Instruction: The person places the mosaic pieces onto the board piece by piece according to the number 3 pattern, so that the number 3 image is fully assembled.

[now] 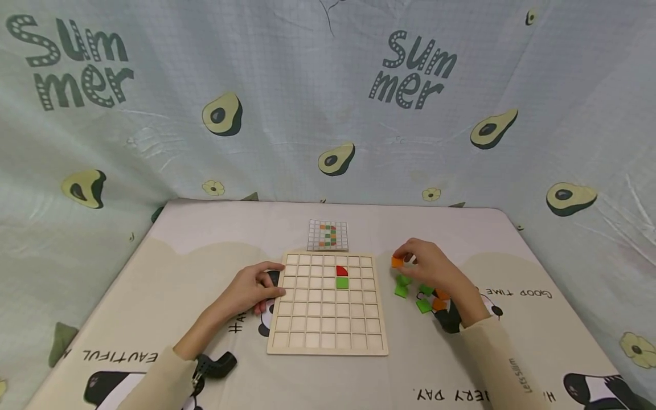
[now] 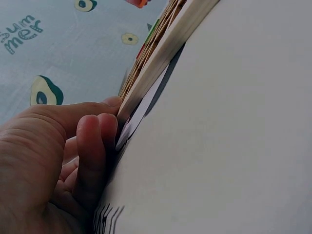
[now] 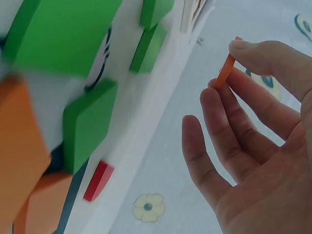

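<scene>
A square wooden grid board (image 1: pixel 328 340) lies flat on the table, with a red quarter-round tile (image 1: pixel 341 271) and a green square tile (image 1: pixel 342 283) in two neighbouring cells. My left hand (image 1: pixel 254 287) holds the board's left edge near its far corner, thumb and index finger at the rim. To the right of the board, my right hand (image 1: pixel 427 263) pinches an orange square tile (image 3: pixel 225 69) between thumb and fingers, raised over the table. Beneath that hand lie loose green tiles (image 1: pixel 423 306), orange tiles (image 1: pixel 439 303) and a red tile (image 3: pixel 99 181).
A small pattern card (image 1: pixel 328 235) with coloured squares lies just beyond the board's far edge. A printed cloth (image 1: pixel 205 273) covers the table, and a curtain with avocado prints (image 1: pixel 287 114) hangs behind. Around the left wrist is a black strapped device (image 1: pixel 215 365).
</scene>
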Tool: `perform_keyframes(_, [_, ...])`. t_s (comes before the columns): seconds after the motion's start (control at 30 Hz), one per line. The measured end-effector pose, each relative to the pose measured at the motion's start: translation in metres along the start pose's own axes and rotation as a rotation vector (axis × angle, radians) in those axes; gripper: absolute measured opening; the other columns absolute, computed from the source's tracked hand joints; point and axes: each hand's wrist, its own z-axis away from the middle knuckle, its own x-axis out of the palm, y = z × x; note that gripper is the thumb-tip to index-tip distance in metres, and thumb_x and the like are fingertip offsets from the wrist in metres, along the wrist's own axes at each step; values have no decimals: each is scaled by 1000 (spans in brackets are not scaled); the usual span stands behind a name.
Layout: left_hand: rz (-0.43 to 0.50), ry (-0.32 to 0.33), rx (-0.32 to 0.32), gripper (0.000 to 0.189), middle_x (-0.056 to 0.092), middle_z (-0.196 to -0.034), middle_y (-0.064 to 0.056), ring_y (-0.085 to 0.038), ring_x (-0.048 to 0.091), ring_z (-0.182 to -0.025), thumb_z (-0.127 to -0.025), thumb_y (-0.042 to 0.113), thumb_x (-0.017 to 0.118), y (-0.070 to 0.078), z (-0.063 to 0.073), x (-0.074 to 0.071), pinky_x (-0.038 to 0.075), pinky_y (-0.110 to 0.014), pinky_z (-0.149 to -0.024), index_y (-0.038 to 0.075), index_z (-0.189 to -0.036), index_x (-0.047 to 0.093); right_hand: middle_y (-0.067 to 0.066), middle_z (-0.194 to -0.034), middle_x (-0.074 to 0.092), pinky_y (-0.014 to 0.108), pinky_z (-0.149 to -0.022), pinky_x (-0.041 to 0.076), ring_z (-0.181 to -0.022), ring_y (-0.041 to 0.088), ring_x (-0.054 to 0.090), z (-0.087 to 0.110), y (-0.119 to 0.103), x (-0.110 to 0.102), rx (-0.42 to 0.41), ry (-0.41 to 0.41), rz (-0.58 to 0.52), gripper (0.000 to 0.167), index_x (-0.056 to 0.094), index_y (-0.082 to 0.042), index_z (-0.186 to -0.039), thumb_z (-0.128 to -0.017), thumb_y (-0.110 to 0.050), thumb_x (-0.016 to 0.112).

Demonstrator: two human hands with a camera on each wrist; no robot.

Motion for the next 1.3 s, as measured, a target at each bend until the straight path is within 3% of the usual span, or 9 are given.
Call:
perform_keyframes(0.63, [17,-2,-4,60,65,-70,-3,-15,58,-45,-90,18,82,0,2,-1,53,-34,-41,6,-143,57,0,-101,69,34,-80,57,-91,15,63,-12,-42,17,-92,-6,22,19,76,-8,-107,-89,-12,77])
perform_keyframes(1.3, [9,-3,-3,59,65,-69,-3,-16,58,-45,-90,19,82,-1,0,-1,52,-33,-41,7,-142,58,-4,-102,67,28,-80,55,-88,11,60,-40,-87,47,-105,-166,-32,18,78,-13,-106,-90,-19,78])
